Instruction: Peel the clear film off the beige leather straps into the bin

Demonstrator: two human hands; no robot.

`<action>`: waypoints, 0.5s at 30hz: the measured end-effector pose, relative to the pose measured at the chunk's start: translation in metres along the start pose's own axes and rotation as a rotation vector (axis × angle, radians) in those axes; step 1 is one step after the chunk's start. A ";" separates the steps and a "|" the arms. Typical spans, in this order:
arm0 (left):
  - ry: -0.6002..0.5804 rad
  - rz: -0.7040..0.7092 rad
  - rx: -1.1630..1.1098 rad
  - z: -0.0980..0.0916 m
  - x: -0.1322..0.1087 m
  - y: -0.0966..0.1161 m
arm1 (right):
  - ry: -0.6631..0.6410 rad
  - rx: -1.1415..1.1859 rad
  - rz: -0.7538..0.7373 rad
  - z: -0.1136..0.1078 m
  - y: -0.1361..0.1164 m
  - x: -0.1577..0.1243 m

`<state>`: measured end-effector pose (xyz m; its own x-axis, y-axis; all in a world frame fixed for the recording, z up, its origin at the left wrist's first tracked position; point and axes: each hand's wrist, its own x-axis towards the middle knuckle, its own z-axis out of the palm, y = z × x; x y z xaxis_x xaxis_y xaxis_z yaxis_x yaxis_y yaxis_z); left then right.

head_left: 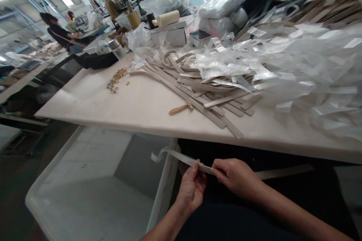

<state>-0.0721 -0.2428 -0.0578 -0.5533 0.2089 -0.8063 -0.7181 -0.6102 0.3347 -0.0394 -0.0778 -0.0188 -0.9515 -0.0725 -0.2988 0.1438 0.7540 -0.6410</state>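
Below the table's front edge, both of my hands hold one thin pale strap point(181, 157) wrapped in clear film. My left hand point(192, 188) pinches it near its middle with fingers closed. My right hand point(236, 176) is closed around the strap just to the right. The strap's loose film end curls out to the left. On the white table point(135, 105) above lies a heap of similar beige straps point(198, 90), and beside them a small tan tassel-like piece point(181, 108).
A big pile of crumpled clear plastic wrappers point(305, 67) covers the table's right side. Small gold metal fittings point(115, 80) lie at the left. A large clear plastic bin point(93, 192) stands under the table at left. Boxes and bags sit at the back; other people work at far benches.
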 end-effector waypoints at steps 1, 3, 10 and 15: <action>-0.039 -0.007 0.019 0.001 0.000 -0.003 | 0.011 -0.002 -0.018 0.003 -0.004 0.005; -0.084 0.004 0.023 0.002 0.001 -0.004 | 0.023 0.003 -0.057 0.005 -0.009 0.014; 0.080 0.047 -0.066 0.001 0.001 0.008 | -0.015 0.050 0.021 -0.019 0.019 -0.013; -0.076 -0.023 0.046 0.008 0.000 -0.007 | 0.057 0.031 0.004 -0.003 0.002 -0.002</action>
<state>-0.0705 -0.2328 -0.0564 -0.5659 0.2805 -0.7753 -0.7483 -0.5694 0.3403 -0.0381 -0.0741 -0.0172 -0.9649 -0.0315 -0.2609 0.1551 0.7332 -0.6621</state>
